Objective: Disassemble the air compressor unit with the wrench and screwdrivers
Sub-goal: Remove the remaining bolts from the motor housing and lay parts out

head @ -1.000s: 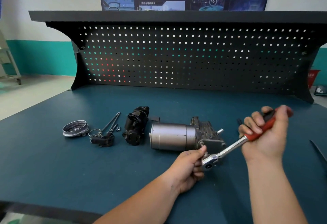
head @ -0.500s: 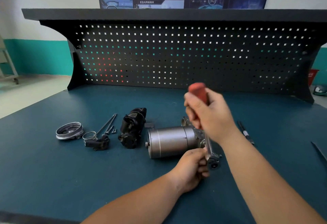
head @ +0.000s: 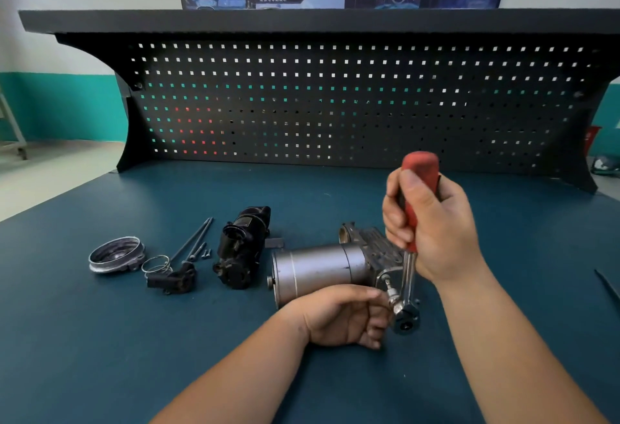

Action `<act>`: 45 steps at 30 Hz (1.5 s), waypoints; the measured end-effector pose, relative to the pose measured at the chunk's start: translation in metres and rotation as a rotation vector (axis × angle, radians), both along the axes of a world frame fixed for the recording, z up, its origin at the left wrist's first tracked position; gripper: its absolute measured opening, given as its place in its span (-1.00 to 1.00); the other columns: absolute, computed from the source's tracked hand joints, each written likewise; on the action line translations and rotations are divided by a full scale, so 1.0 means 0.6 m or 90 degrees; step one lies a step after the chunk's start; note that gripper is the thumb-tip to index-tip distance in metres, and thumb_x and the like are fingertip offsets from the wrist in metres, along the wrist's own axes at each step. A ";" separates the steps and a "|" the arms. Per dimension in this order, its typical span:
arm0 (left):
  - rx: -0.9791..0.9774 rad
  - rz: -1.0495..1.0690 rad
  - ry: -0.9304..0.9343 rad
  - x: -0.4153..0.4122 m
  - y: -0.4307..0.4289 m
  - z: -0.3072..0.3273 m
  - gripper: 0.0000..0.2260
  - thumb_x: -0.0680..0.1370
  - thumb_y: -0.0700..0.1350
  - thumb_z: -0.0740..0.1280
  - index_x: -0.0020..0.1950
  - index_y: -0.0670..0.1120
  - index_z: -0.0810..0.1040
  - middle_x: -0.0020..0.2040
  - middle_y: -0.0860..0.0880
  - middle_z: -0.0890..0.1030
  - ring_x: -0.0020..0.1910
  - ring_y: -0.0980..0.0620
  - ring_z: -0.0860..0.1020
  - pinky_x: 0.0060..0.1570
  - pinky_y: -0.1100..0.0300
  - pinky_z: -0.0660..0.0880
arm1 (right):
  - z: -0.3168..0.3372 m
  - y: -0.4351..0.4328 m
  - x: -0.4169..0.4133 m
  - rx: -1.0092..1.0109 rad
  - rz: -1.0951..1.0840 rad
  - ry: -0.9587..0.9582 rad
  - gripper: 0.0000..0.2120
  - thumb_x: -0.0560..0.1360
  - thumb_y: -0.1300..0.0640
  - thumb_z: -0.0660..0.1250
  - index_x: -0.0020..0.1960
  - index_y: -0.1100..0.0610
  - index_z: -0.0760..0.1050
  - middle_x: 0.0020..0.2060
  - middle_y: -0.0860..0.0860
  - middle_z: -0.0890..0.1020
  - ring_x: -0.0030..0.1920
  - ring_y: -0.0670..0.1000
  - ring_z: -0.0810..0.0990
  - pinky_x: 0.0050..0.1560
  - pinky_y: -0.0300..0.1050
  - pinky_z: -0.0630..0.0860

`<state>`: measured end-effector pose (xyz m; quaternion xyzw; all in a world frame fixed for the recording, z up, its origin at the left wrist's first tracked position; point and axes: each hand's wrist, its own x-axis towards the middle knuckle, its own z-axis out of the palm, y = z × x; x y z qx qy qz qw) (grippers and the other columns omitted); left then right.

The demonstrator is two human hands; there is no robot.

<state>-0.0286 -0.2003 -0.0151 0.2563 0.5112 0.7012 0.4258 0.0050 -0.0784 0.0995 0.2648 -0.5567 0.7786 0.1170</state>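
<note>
On the dark-blue bench mat point(head: 100, 339), my right hand point(head: 432, 232) grips the upright red-handled steel ratchet wrench point(head: 407, 276); my left hand point(head: 345, 316) pinches its socket beside the silver cylindrical compressor point(head: 315, 271).

Right hand point(head: 436, 225), left hand point(head: 342, 316) on wrench point(head: 410, 266) at compressor point(head: 318, 269)

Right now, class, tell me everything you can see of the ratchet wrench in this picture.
The ratchet wrench has a shiny metal shaft, a round head and a red grip. It stands nearly upright, head down, in front of the compressor. The right hand holds the red grip. The left hand pinches the wrench at the head, where a short bit points into the compressor.
</note>
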 end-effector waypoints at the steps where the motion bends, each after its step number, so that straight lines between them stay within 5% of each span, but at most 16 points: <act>1: -0.004 -0.022 -0.002 -0.004 -0.001 -0.002 -0.60 0.28 0.15 0.48 -0.10 -0.06 0.44 -0.36 0.09 0.44 -0.35 0.15 0.42 -0.21 0.29 0.46 | -0.001 0.003 0.000 -0.005 0.000 0.004 -0.82 0.37 -0.03 0.33 -0.37 0.01 0.51 -0.58 -0.07 0.41 -0.63 -0.15 0.28 -0.59 -0.37 0.21; 3: -0.018 -0.050 0.000 -0.010 -0.001 -0.005 -0.45 0.24 0.15 0.51 -0.03 -0.11 0.33 -0.32 0.07 0.49 -0.30 0.14 0.47 -0.16 0.27 0.49 | -0.004 0.007 0.002 -0.029 -0.007 0.008 -0.78 0.42 0.00 0.29 -0.39 -0.03 0.53 -0.59 -0.07 0.41 -0.63 -0.16 0.28 -0.59 -0.36 0.21; 10: -0.008 0.034 -0.030 -0.030 -0.009 -0.009 -0.39 0.13 0.14 0.60 -0.08 -0.18 0.42 -0.22 -0.13 0.46 -0.30 0.06 0.55 -0.22 0.19 0.57 | -0.010 0.008 -0.004 -0.125 -0.052 0.010 -0.71 0.47 0.05 0.19 -0.40 -0.02 0.52 -0.59 -0.09 0.40 -0.64 -0.17 0.27 -0.58 -0.38 0.23; 14: -0.020 0.147 -0.020 -0.036 0.006 -0.015 -0.53 0.23 0.02 0.56 -0.11 -0.19 0.40 -0.30 -0.09 0.46 -0.39 0.10 0.50 -0.30 0.19 0.56 | -0.010 0.010 -0.019 -0.113 -0.101 0.016 -0.79 0.47 0.06 0.21 -0.31 0.09 0.44 -0.58 -0.08 0.41 -0.63 -0.15 0.28 -0.58 -0.36 0.23; 19: -0.026 0.182 -0.053 -0.052 0.010 -0.012 -0.84 0.40 -0.08 0.25 -0.14 -0.14 0.36 -0.40 0.00 0.46 -0.40 0.12 0.46 -0.28 0.22 0.53 | -0.011 0.014 -0.040 -0.123 -0.121 0.011 -0.79 0.47 0.04 0.23 -0.32 0.06 0.46 -0.57 -0.07 0.43 -0.62 -0.13 0.29 -0.58 -0.33 0.25; 24: -0.036 0.195 -0.065 -0.066 0.003 -0.002 -0.87 0.31 -0.16 0.16 -0.18 -0.15 0.31 -0.34 -0.06 0.40 -0.34 0.05 0.43 -0.28 0.22 0.50 | -0.004 -0.001 -0.058 -0.087 -0.107 -0.006 -0.83 0.44 0.05 0.26 -0.25 0.14 0.42 -0.57 -0.07 0.44 -0.61 -0.12 0.31 -0.57 -0.31 0.27; 28: -0.057 0.249 -0.086 -0.066 0.001 0.007 -0.86 0.39 -0.10 0.23 -0.14 -0.14 0.49 -0.28 -0.03 0.55 -0.32 0.05 0.51 -0.34 0.24 0.48 | -0.001 -0.004 -0.061 -0.061 -0.107 -0.016 -0.82 0.53 0.11 0.26 -0.20 0.16 0.37 -0.55 -0.09 0.44 -0.59 -0.13 0.32 -0.55 -0.28 0.31; 30: -0.114 0.305 -0.056 -0.059 0.011 0.008 -0.86 0.53 -0.06 0.22 -0.06 -0.11 0.50 -0.27 -0.03 0.49 -0.35 0.07 0.46 -0.44 0.29 0.42 | -0.006 0.000 -0.056 -0.055 -0.110 -0.013 -0.83 0.51 0.08 0.27 -0.19 0.15 0.38 -0.54 -0.09 0.45 -0.58 -0.13 0.33 -0.54 -0.27 0.32; 35: -0.200 0.430 -0.005 -0.044 0.024 0.006 -0.77 0.53 0.00 0.35 -0.26 -0.07 0.43 -0.42 -0.01 0.36 -0.55 0.16 0.23 -0.63 0.37 0.09 | -0.019 0.005 -0.051 -0.094 -0.150 0.005 -0.89 0.38 0.13 0.35 -0.22 0.09 0.41 -0.53 -0.09 0.43 -0.55 -0.13 0.35 -0.54 -0.28 0.32; 42: -0.141 0.411 -0.068 -0.046 0.024 -0.002 -0.72 0.53 -0.03 0.33 -0.33 -0.04 0.35 -0.48 0.05 0.22 -0.58 0.18 0.09 -0.60 0.38 -0.02 | -0.023 0.010 -0.055 -0.115 -0.165 0.016 -0.92 0.41 0.11 0.32 -0.21 0.03 0.42 -0.52 -0.11 0.45 -0.55 -0.14 0.37 -0.53 -0.29 0.33; 45: -0.081 0.441 -0.101 -0.043 0.032 -0.004 -0.66 0.52 -0.07 0.35 -0.41 -0.02 0.32 -0.56 0.09 0.23 -0.61 0.21 0.11 -0.63 0.40 -0.01 | -0.032 0.027 -0.066 -0.230 -0.170 -0.024 -0.90 0.45 0.11 0.29 -0.20 0.06 0.39 -0.53 -0.12 0.43 -0.56 -0.16 0.35 -0.54 -0.32 0.31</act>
